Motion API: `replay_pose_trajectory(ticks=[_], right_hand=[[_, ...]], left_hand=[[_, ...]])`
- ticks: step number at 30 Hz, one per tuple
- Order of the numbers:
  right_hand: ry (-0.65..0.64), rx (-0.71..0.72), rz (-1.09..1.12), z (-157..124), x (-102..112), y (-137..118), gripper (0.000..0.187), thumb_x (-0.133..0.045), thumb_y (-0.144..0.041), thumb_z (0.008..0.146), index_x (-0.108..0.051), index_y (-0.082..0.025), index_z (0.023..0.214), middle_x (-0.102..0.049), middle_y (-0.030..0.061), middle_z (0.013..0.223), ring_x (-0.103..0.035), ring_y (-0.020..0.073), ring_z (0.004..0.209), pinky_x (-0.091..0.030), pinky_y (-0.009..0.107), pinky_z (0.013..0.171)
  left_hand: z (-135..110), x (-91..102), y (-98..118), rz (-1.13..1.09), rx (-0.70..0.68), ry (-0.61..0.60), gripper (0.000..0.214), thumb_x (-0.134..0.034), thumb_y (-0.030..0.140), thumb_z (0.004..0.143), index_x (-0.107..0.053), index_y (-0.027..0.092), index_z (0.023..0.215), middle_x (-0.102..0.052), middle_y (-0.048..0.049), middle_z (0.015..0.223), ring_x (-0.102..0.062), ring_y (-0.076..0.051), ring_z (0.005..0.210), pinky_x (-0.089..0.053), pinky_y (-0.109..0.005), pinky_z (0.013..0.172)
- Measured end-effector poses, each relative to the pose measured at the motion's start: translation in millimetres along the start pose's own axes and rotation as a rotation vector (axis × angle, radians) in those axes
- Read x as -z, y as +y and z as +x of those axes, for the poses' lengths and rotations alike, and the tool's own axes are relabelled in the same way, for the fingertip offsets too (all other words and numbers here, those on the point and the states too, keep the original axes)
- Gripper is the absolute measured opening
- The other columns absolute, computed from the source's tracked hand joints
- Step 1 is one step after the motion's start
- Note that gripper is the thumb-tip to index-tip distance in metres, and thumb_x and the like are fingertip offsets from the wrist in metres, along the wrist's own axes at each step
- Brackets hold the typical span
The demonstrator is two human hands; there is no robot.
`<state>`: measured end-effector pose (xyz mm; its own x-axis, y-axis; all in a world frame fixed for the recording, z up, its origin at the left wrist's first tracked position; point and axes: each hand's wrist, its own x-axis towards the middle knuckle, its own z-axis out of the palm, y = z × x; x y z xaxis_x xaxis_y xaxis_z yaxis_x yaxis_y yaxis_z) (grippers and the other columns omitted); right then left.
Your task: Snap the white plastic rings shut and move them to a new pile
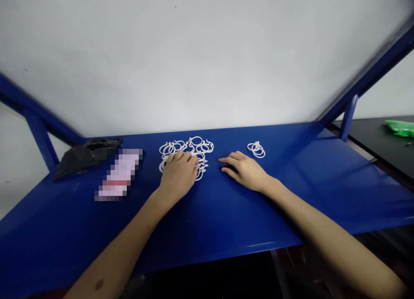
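A loose pile of white plastic rings with small knobbed ends, like shower curtain rings [168, 149], lies on the blue table. My left hand [180, 171] rests palm down over the near side of this pile, fingers spread on the rings and covering some of them. Whether a fingertip grips one is hidden. To the right, my right hand [244, 169] lies low over the tabletop, its fingers apart and nothing between them. Just beyond it sits a small group of the same white rings [256, 149], overlapping each other and not touched by the hand.
The blue table [226, 221] has a white wall [207, 61] behind it and blue slanted braces at both sides. A black plastic bag [80, 158] and a blurred-out pinkish oblong item [121, 171] lie at left. A green package [401, 127] rests on a dark surface far right.
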<state>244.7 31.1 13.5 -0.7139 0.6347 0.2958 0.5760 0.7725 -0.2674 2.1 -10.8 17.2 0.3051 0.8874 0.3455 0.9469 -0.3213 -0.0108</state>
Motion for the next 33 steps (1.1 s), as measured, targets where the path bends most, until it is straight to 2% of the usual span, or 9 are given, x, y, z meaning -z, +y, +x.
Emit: replay_pose_trajectory(ticks=[7,16,20,25,29,33], right_hand=[[-0.012,-0.033,0.032,-1,2,2,0.031,-0.051,-0.032,0.1,-0.064,-0.017,0.123,-0.069,0.0106,0.108,-0.062,0.0229,0.101,-0.053,0.041,0.09],[0.02,-0.024,0.093,-2,1,0,0.027,-0.053,-0.03,0.099,-0.067,-0.019,0.12,-0.07,0.0103,0.109,-0.064,0.0222,0.1,-0.054,0.04,0.089],[0.065,-0.05,0.241,-2,0,-10,0.029,-0.054,-0.034,0.098,-0.065,-0.022,0.122,-0.071,0.0077,0.105,-0.066,0.0198,0.097,-0.053,0.037,0.087],[0.132,-0.178,0.508,1,-4,-31,0.025,-0.055,-0.038,0.097,-0.064,-0.02,0.113,-0.071,0.0035,0.091,-0.066,0.0152,0.08,-0.052,0.029,0.076],[0.192,-0.24,0.637,2,-10,-35,0.019,-0.057,-0.035,0.096,-0.059,-0.02,0.108,-0.069,-0.0005,0.081,-0.063,0.0127,0.07,-0.05,0.026,0.069],[0.174,-0.305,0.659,2,-10,-35,0.024,-0.061,-0.04,0.093,-0.055,-0.021,0.106,-0.07,-0.0007,0.082,-0.062,0.0126,0.066,-0.049,0.027,0.065]], left_hand=[[0,-3.6,-5,0.057,0.006,0.001,0.017,-0.047,0.023,0.095,-0.063,0.022,0.09,-0.067,-0.0073,0.093,-0.054,-0.029,0.096,-0.039,-0.043,0.082],[4,8.9,-4,-0.162,0.107,0.079,0.006,-0.056,0.024,0.091,-0.058,0.023,0.085,-0.069,-0.0011,0.083,-0.058,-0.025,0.088,-0.039,-0.04,0.082],[4,12.0,5,-0.29,0.126,0.186,0.001,-0.058,0.023,0.089,-0.059,0.023,0.088,-0.068,0.0014,0.075,-0.061,-0.021,0.081,-0.042,-0.038,0.082],[3,8.2,17,-0.379,0.115,0.297,0.005,-0.061,0.021,0.087,-0.059,0.023,0.09,-0.066,0.0034,0.07,-0.062,-0.019,0.075,-0.045,-0.037,0.081],[1,3.2,26,-0.445,0.115,0.333,0.004,-0.06,0.022,0.089,-0.059,0.023,0.092,-0.069,0.0027,0.075,-0.064,-0.017,0.072,-0.046,-0.036,0.081],[0,0.1,28,-0.457,0.13,0.331,0.006,-0.06,0.023,0.089,-0.06,0.023,0.095,-0.071,0.0018,0.078,-0.064,-0.017,0.072,-0.047,-0.037,0.083]])
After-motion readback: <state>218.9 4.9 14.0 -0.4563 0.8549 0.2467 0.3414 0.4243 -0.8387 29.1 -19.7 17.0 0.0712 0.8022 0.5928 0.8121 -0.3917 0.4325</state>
